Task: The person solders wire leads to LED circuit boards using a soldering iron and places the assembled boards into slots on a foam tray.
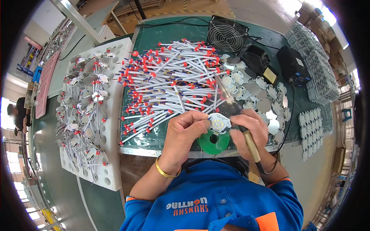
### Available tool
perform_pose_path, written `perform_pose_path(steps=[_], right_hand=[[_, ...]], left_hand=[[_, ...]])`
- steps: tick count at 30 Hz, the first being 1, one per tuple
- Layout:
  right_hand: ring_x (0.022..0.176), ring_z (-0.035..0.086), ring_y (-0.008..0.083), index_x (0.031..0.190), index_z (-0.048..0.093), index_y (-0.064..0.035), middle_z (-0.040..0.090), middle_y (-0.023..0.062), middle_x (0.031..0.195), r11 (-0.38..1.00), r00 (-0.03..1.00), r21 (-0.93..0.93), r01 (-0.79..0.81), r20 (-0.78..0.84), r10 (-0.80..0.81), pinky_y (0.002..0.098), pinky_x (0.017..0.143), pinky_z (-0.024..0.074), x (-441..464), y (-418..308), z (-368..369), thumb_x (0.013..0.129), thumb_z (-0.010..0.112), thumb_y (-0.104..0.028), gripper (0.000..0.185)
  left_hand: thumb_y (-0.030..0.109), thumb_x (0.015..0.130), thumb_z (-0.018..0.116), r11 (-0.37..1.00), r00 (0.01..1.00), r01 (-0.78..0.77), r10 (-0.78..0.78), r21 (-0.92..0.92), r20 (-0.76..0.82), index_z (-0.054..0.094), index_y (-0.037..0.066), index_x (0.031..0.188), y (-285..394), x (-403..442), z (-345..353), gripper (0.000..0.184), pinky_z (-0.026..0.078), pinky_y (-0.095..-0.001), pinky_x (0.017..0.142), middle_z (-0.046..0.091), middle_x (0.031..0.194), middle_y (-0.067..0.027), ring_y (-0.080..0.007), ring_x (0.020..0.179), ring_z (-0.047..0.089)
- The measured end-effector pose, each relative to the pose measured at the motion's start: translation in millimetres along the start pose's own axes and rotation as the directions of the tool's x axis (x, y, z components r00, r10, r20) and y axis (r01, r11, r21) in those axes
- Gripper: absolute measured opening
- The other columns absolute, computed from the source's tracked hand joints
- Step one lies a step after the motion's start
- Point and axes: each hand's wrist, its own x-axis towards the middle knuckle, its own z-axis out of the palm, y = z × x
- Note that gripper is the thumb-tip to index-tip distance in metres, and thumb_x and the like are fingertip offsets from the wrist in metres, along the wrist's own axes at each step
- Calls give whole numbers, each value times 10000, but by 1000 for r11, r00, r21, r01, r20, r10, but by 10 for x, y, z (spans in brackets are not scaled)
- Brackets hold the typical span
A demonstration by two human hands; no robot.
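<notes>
My left hand (pixel 187 130) is closed, with thumb and fingertips pinching the edge of a small white LED board (pixel 220 123). Yellow LED dots show on the board's upward face. In my right hand (pixel 250 131) is a soldering iron (pixel 251 146) with a gold-coloured handle, its front part pointing up and away and blurred. The iron's tip is too smeared to tell whether it touches anything. Below the board lies a green reel (pixel 212 144) near the table's front edge. Beyond both hands is a large heap of white cable pieces (pixel 173 88) with red ends.
At left, a white foam tray (pixel 111 154) bears wired boards. Loose LED boards (pixel 246 90) lie right of the cables. A black fan (pixel 227 35) and a black soldering station (pixel 293 65) stand behind. Stacked board panels (pixel 318 73) rise at far right, and the iron's cord runs down the right side.
</notes>
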Motion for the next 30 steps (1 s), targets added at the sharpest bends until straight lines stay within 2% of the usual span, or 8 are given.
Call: perform_pose_path(steps=[3,6,11,17,25,26,28,30], right_hand=[[616,572,232,929,576,-13,585,117,751,999,999,25,-27,-42,28,287,524,454,61,-42,142,655,691,93,315],[623,576,232,904,573,-11,596,116,745,998,995,40,-39,-88,43,288,540,460,82,-37,126,670,679,91,277],[641,584,242,878,563,-14,602,117,750,998,998,24,-66,6,66,299,569,465,132,-52,-18,680,682,75,248],[668,580,213,891,550,-18,595,109,755,967,987,203,-157,74,145,289,605,458,150,-60,-55,729,675,27,210],[750,542,141,889,539,-24,564,76,860,757,906,531,-381,52,420,274,701,433,3,-14,143,769,669,-25,177],[758,556,148,890,548,-19,579,86,853,815,908,443,-372,-8,419,262,699,438,24,-38,162,751,673,-16,187],[734,579,193,909,562,-11,591,106,839,934,950,243,-262,-107,294,255,660,452,76,-76,164,713,672,18,227],[616,521,229,926,562,-34,559,114,786,992,993,128,-21,-116,35,290,549,415,44,65,189,751,664,-28,203]], left_hand=[[45,801,606,999,1000,12,-11,39,-8,635,0,920,14,0,23,131,394,-176,598,602,726,4,-29,644,506],[96,817,643,999,1000,-13,12,44,15,632,9,937,51,10,34,149,395,-177,588,598,718,10,-26,638,500],[150,825,659,989,982,-109,91,101,168,628,15,951,16,92,-67,187,428,-183,608,620,744,0,-37,662,524],[180,847,631,964,965,-198,159,177,209,654,9,914,23,146,-79,184,441,-193,617,628,744,-3,-43,677,530],[323,900,544,927,949,-93,-28,363,314,630,-11,868,94,217,-147,346,420,-193,574,583,703,7,-41,642,522],[323,900,544,927,939,-94,-39,363,342,630,-11,868,90,221,-155,346,420,-193,574,583,703,7,-41,642,522],[308,910,525,919,976,-58,-29,390,214,621,-5,873,26,209,-171,330,407,-192,552,576,702,7,-44,611,512],[259,912,517,959,970,-161,110,234,214,605,-15,935,-114,203,-251,289,393,-192,525,595,749,-15,-54,595,506]])
